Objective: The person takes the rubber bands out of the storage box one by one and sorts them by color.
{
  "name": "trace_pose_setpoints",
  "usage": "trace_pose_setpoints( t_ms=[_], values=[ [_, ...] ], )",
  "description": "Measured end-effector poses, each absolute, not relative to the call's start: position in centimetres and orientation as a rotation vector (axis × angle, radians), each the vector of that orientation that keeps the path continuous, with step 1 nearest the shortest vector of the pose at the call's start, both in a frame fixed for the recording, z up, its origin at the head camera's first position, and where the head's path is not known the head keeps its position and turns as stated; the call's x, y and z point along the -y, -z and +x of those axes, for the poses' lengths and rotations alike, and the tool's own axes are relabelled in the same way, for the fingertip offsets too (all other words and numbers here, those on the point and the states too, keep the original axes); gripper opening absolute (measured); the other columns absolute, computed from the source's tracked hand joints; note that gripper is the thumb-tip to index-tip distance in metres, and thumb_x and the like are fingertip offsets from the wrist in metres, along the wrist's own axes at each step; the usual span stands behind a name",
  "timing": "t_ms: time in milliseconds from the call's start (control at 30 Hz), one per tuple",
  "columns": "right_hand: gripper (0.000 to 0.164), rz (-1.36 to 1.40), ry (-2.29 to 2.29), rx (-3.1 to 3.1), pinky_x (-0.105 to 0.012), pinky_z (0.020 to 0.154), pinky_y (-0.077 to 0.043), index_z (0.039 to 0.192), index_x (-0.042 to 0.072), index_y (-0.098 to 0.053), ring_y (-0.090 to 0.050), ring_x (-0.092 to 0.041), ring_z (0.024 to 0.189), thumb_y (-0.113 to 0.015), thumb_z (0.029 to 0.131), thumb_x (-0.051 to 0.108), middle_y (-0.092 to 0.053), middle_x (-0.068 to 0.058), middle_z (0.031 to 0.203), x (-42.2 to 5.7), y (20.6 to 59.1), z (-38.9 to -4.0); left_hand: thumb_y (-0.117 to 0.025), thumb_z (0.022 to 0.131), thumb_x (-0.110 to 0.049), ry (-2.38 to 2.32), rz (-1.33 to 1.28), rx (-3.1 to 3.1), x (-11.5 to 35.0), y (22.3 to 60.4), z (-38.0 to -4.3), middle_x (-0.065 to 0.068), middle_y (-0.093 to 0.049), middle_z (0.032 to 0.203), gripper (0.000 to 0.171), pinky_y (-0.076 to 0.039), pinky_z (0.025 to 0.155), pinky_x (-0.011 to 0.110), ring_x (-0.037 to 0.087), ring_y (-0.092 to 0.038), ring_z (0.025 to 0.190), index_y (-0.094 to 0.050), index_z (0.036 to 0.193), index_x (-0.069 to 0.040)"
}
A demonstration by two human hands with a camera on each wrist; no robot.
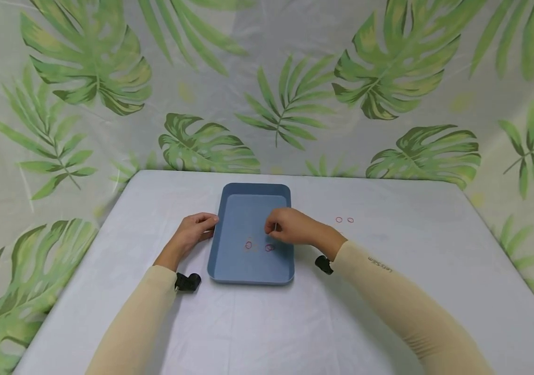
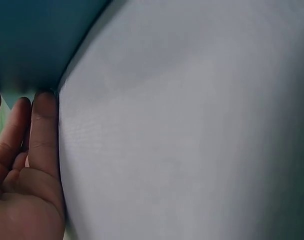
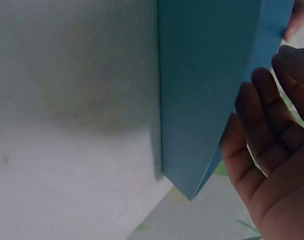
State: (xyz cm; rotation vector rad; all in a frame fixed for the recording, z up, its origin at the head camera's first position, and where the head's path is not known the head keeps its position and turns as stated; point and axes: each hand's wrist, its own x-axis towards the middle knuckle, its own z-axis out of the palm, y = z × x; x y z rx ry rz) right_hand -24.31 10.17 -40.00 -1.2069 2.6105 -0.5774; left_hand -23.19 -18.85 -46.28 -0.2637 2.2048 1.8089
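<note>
A blue rectangular tray (image 1: 238,265) lies on the table. Thin red rings, perhaps rubber bands, sit inside it, one ring (image 1: 248,245) at the left and a pair of overlapping rings (image 1: 269,248) to its right; faint yellowish ones lie near them. My left hand (image 1: 194,229) touches the tray's left side, its fingers (image 2: 43,135) fairly straight against the outer wall. Over the tray's right half hovers my right hand (image 1: 290,225), fingers bent and thumb close to them. Whether something thin is between its fingertips is too small to see.
To the right of the tray, a red ring (image 1: 339,220) and another red ring (image 1: 350,220) lie on the white tablecloth (image 1: 267,328), with a fainter mark just below. A leaf-patterned curtain (image 1: 295,130) hangs behind the table.
</note>
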Motion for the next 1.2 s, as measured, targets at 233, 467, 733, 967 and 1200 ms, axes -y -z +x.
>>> trace_pose_setpoints(
  t_ms=[233,467,733,967,1200],
  values=[
    [0.009,-1.193,0.515,-2.641,-0.029,0.079,-0.056,0.096,0.008,-0.073,-0.064,-0.019,0.089,-0.064,0.093,0.008,-0.069,-0.006,0.099,-9.5,40.9,-24.1,-0.058,0.101,-0.023,-1.807,-0.272,-2.191,19.0,46.4,-23.4,0.015,-0.057,0.134,0.04,-0.051,0.107,0.035,0.017,-0.055,0.119,-0.057,0.132,0.002],
    [0.006,-1.237,0.371,-2.693,-0.029,0.077,-0.053,0.093,0.013,-0.074,-0.057,-0.014,0.085,-0.067,0.093,0.013,-0.066,-0.002,0.095,-8.9,41.8,-24.0,-0.057,0.102,-0.023,-1.804,-0.272,-2.203,19.2,46.3,-23.3,0.018,-0.056,0.136,0.041,-0.05,0.108,0.036,0.018,-0.055,0.12,-0.056,0.133,0.003],
    [0.005,-1.256,0.291,-2.723,-0.031,0.075,-0.055,0.09,0.015,-0.074,-0.059,-0.014,0.083,-0.07,0.092,0.015,-0.064,0.0,0.092,-8.8,42.6,-23.4,-0.057,0.101,-0.022,-1.814,-0.281,-2.182,18.9,46.3,-23.4,0.016,-0.057,0.134,0.039,-0.05,0.109,0.037,0.019,-0.055,0.121,-0.057,0.132,0.003],
    [0.005,-1.274,0.237,-2.745,-0.03,0.073,-0.055,0.09,0.014,-0.075,-0.058,-0.015,0.081,-0.071,0.091,0.018,-0.064,-0.001,0.092,-8.8,42.9,-23.2,-0.058,0.101,-0.022,-1.816,-0.278,-2.186,18.8,46.4,-23.4,0.014,-0.059,0.131,0.04,-0.052,0.106,0.034,0.015,-0.056,0.116,-0.057,0.132,0.003],
    [0.005,-1.322,0.232,-2.772,-0.03,0.07,-0.055,0.086,0.017,-0.074,-0.058,-0.015,0.08,-0.071,0.09,0.014,-0.063,-0.001,0.09,-8.8,43.2,-23.2,-0.059,0.101,-0.022,-1.832,-0.283,-2.186,18.8,46.5,-23.4,0.013,-0.059,0.13,0.039,-0.052,0.105,0.034,0.014,-0.057,0.115,-0.058,0.13,0.003]
  ],
)
